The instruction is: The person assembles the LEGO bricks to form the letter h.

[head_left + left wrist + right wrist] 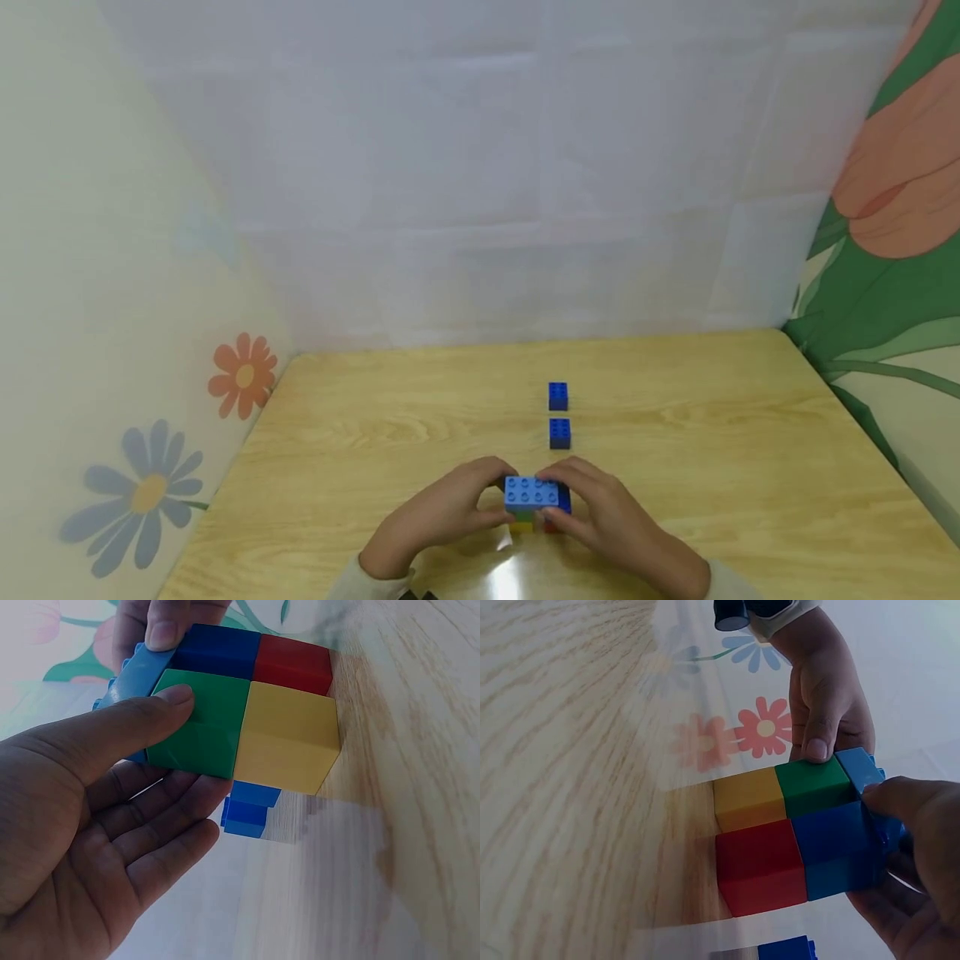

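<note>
A small block structure stands on the table between both hands. A green brick (pixel 199 739) sits on a yellow brick (pixel 291 735), and beside them a dark blue brick (pixel 836 832) sits on a red brick (pixel 759 866). Across the top of both stacks lies a light blue brick (pixel 531 495) with several studs. The left hand (pixel 446 508) pinches the green brick, its thumb flat on the near face and its other fingers partly hidden behind. From the other side, the right hand (pixel 611 517) grips the end of the light blue brick between thumb and fingers.
Two loose dark blue bricks stand in a line beyond the structure, one nearer (pixel 560 433) and one farther (pixel 558 397). The wooden table (pixel 360 417) ends at a white cloth backdrop (pixel 480 208). Flower-patterned panels flank it left and right.
</note>
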A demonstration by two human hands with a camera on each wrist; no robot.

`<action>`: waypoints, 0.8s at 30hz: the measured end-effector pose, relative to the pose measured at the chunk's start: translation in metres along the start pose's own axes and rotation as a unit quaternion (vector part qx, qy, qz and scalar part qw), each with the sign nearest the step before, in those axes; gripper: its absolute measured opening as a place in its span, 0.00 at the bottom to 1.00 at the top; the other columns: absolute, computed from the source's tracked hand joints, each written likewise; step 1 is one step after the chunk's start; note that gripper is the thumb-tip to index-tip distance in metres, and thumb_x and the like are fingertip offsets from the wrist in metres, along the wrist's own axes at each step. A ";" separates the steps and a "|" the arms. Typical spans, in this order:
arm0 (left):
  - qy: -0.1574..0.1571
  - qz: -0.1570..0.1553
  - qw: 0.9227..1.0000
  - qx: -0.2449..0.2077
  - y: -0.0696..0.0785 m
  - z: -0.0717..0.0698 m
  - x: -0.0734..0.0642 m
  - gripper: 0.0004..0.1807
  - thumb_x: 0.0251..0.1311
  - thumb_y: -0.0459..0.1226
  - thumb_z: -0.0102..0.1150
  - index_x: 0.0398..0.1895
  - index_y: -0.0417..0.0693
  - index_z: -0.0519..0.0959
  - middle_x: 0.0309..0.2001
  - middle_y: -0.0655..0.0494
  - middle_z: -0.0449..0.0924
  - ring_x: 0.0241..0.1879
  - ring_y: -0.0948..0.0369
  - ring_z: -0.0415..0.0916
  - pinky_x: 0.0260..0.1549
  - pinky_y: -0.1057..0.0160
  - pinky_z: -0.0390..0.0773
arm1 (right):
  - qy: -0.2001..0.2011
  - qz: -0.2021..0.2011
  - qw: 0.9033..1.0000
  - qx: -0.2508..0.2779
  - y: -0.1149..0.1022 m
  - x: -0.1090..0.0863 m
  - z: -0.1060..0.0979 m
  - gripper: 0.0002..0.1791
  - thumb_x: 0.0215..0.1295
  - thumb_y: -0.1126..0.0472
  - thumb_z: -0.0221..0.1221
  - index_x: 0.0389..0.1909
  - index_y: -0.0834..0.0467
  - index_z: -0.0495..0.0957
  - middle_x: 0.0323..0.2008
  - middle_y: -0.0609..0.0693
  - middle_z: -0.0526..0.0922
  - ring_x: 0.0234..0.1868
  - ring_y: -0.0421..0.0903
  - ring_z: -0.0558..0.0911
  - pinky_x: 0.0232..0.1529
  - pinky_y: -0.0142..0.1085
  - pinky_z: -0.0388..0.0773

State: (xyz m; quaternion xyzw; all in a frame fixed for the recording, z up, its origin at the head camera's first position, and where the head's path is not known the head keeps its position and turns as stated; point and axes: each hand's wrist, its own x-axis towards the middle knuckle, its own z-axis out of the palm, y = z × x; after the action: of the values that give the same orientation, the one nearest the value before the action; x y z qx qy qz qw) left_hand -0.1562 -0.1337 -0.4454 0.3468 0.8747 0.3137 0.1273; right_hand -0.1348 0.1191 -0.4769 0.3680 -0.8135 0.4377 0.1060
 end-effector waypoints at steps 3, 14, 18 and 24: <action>0.005 0.007 1.000 0.004 0.000 -0.002 0.001 0.17 0.62 0.45 0.64 0.52 0.53 0.76 0.47 0.67 0.77 0.49 0.68 0.75 0.50 0.64 0.78 | 0.008 -0.017 1.000 0.002 0.001 0.002 0.000 0.20 0.63 0.58 0.65 0.56 0.48 0.75 0.50 0.39 0.77 0.48 0.39 0.80 0.47 0.33 0.81; -0.008 -0.024 1.000 -0.012 0.001 -0.003 0.000 0.16 0.61 0.45 0.65 0.50 0.55 0.76 0.45 0.69 0.77 0.47 0.70 0.75 0.50 0.65 0.77 | 0.015 -0.026 0.999 0.021 0.006 0.001 0.004 0.20 0.62 0.58 0.66 0.55 0.48 0.76 0.50 0.39 0.77 0.49 0.39 0.79 0.47 0.33 0.80; -0.007 -0.024 1.000 -0.013 0.000 -0.001 -0.001 0.16 0.61 0.45 0.66 0.50 0.55 0.75 0.45 0.70 0.77 0.48 0.70 0.75 0.50 0.64 0.78 | 0.020 -0.037 0.999 0.020 0.006 0.001 0.004 0.21 0.62 0.59 0.67 0.55 0.49 0.76 0.50 0.40 0.78 0.48 0.40 0.80 0.47 0.34 0.81; -0.008 -0.024 1.000 -0.014 0.003 -0.002 0.000 0.16 0.61 0.44 0.66 0.50 0.55 0.75 0.45 0.69 0.77 0.47 0.70 0.75 0.49 0.65 0.78 | 0.010 -0.032 0.999 0.033 0.008 0.001 0.003 0.21 0.62 0.58 0.66 0.56 0.49 0.76 0.51 0.41 0.78 0.50 0.41 0.79 0.47 0.35 0.81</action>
State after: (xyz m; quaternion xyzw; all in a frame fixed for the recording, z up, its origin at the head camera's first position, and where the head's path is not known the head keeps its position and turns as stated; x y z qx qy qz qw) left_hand -0.1554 -0.1332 -0.4422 0.3259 0.8775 0.3199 0.1463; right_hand -0.1406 0.1195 -0.4832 0.3925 -0.7855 0.4642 0.1162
